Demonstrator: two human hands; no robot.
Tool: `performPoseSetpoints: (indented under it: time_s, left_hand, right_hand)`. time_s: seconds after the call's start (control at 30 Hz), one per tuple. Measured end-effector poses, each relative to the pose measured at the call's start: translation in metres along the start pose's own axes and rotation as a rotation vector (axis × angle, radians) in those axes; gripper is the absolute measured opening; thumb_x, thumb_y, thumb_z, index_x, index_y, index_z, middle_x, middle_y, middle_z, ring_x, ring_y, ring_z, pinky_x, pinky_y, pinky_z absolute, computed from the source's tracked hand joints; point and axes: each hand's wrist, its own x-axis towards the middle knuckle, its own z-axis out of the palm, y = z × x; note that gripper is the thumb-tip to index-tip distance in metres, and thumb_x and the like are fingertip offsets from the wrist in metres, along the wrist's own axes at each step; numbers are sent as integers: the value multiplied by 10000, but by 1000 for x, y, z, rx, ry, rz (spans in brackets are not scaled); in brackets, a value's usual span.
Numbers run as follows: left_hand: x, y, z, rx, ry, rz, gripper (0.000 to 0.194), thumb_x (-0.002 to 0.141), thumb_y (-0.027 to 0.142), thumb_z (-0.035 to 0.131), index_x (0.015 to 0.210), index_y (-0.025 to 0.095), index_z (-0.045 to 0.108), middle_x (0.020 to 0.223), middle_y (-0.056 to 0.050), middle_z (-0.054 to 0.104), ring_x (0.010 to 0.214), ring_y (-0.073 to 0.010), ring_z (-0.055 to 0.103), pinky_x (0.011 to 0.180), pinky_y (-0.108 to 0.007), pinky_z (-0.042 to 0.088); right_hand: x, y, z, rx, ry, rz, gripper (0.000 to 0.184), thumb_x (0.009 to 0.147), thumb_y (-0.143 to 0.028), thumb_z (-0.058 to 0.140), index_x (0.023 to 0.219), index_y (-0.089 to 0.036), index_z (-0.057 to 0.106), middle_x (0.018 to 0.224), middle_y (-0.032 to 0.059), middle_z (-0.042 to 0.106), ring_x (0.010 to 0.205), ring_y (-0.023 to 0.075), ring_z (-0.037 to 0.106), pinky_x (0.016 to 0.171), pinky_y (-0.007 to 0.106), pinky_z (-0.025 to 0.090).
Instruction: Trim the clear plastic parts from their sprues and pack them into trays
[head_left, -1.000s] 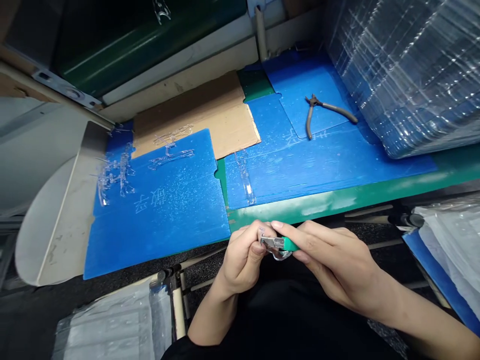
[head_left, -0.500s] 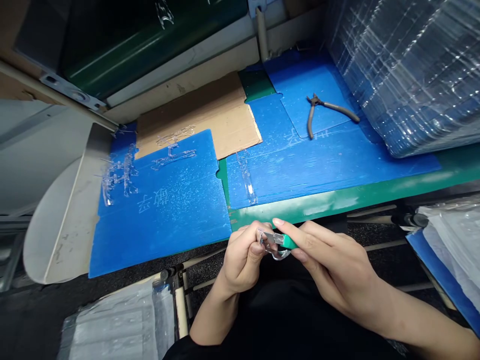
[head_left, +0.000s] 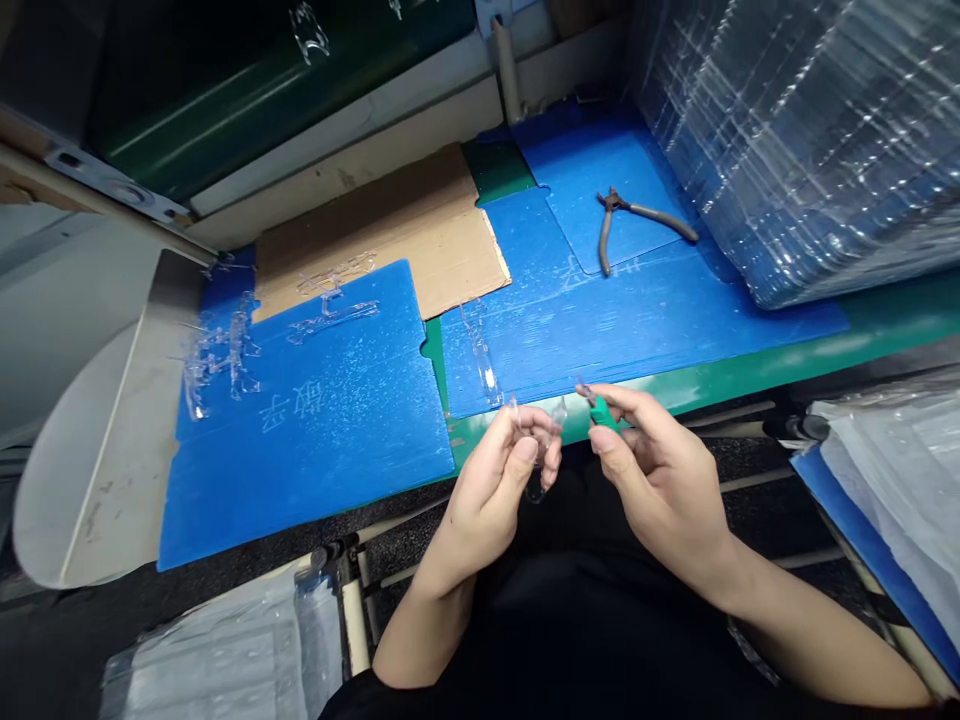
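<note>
Closed around a clear plastic part [head_left: 556,412] is my left hand [head_left: 495,480], just off the table's front edge. The part is glassy and curved, and my fingers hide much of it. To its right, my right hand [head_left: 656,465] grips a knife with a green handle [head_left: 602,412]; its short blade points up and left, apart from the plastic. On the blue sheet [head_left: 375,420] at left lie several clear plastic pieces with thin branches [head_left: 334,310]. Another clear piece [head_left: 484,360] rests on the sheet ahead of my left hand.
Nippers with grey handles [head_left: 613,205] lie spread on the right-hand blue sheet [head_left: 540,320]. A tall stack of clear trays [head_left: 810,150] stands at the right. Brown cardboard [head_left: 442,230] lies at the back, below a dark green conveyor [head_left: 262,120] carrying clear parts.
The knife has come away from the plastic part, and my hands are farther apart. My right hand has turned so the blade points upward. The left hand has tilted the part up.
</note>
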Motion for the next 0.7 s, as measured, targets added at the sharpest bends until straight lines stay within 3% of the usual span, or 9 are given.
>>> performPoseSetpoints:
  time_s: [0.07, 0.17, 0.33, 0.43, 0.57, 0.7]
  left_hand:
    - [8, 3, 2, 2, -39, -73, 227, 1159, 339, 496, 1320, 256, 632, 1013, -25, 670, 866, -130, 661, 817, -256, 554]
    - [14, 6, 9, 212, -80, -84, 212, 1129, 349, 577, 1246, 238, 715, 1106, -50, 760, 944, -158, 735, 870, -268, 591]
    - [8, -3, 32, 642, -34, 62, 245, 1067, 427, 658, 1229, 294, 785, 1160, -33, 834, 941, -257, 798, 852, -391, 647]
    - [12, -20, 50, 781, -52, 131, 290, 1042, 470, 671, 1263, 322, 787, 1144, -33, 849, 838, -296, 811, 749, -437, 661]
    - [22, -39, 87, 682, -217, 157, 329, 1014, 468, 714, 1307, 333, 779, 1141, -32, 856, 862, -298, 844, 730, -398, 715]
    - [31, -38, 120, 346, -357, -72, 307, 982, 458, 784, 1252, 313, 786, 1064, -17, 863, 896, -252, 858, 857, -339, 744]
  right_hand:
    - [-1, -1, -1, 27, 59, -3, 297, 1060, -223, 720, 1356, -232, 692, 1172, 45, 783, 955, 173, 762, 839, 286, 627]
    - [-3, -3, -4, -29, 107, -73, 267, 1018, -171, 770, 1271, -238, 712, 1126, 31, 794, 939, 170, 763, 887, 291, 621]
    - [-21, 1, -23, -136, 186, -136, 43, 1064, -225, 726, 1102, -207, 733, 1019, 41, 778, 918, 172, 738, 898, 286, 601]
    - [-40, 11, -46, -182, 222, -77, 153, 1091, -320, 700, 1071, -175, 741, 998, 50, 775, 878, 163, 731, 851, 261, 586]
    - [-73, 16, -79, -247, 326, 80, 241, 1090, -376, 696, 966, -171, 727, 932, 34, 758, 812, 147, 703, 784, 243, 548]
    - [-100, 9, -100, -197, 437, 193, 178, 1049, -331, 755, 946, -189, 728, 866, -6, 743, 771, 143, 697, 755, 249, 541]
